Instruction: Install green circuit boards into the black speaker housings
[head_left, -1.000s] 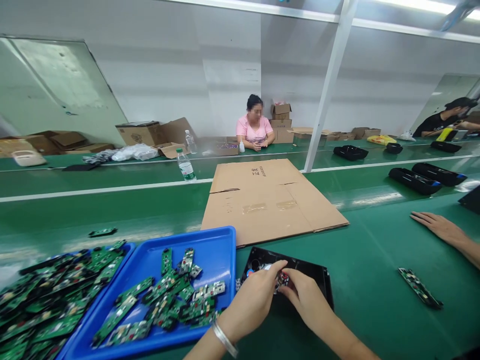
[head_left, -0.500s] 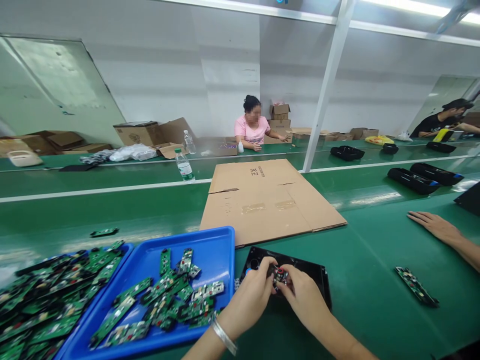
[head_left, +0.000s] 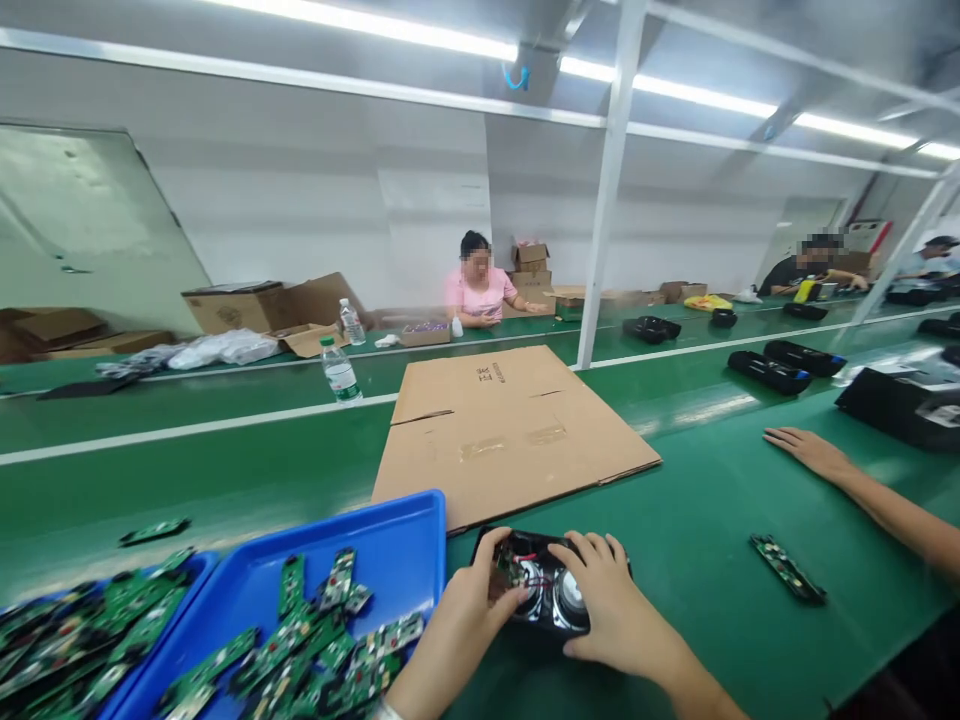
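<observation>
Beneath bright strip lights [head_left: 367,22], a long, glossy green workbench [head_left: 690,540] is stretching across a pale-walled factory room. On its far side, a person in a pink top [head_left: 484,297] is resting both arms on the surface, beyond a large flat sheet of brown cardboard [head_left: 517,440].

Near the bottom centre, an open black plastic speaker housing [head_left: 550,572] is lying between the camera wearer's two bare hands. It is showing two round, silvery speaker drivers [head_left: 571,592], thin red wires [head_left: 527,557] and some greenish circuitry [head_left: 508,570] at its left end. The left hand [head_left: 472,600] is grasping that end, fingertips at the far edge, thumb bent inward; whether the thumb is pressing rim or circuitry, the view is not telling. The right hand [head_left: 619,610] is gripping the other end, fingers spread over the far edge, thumb at the near one.

To the left, a shallow blue plastic tray [head_left: 439,550] is holding heaped green circuit boards [head_left: 300,630]. To the right, one loose green circuit board [head_left: 787,568] is lying near a co-worker's hand [head_left: 810,452].

Good handling here is probably depending on bracing the housing by its outer walls, pressing evenly, sparing the driver cones and leaving the wires slack and unpinched.
</observation>
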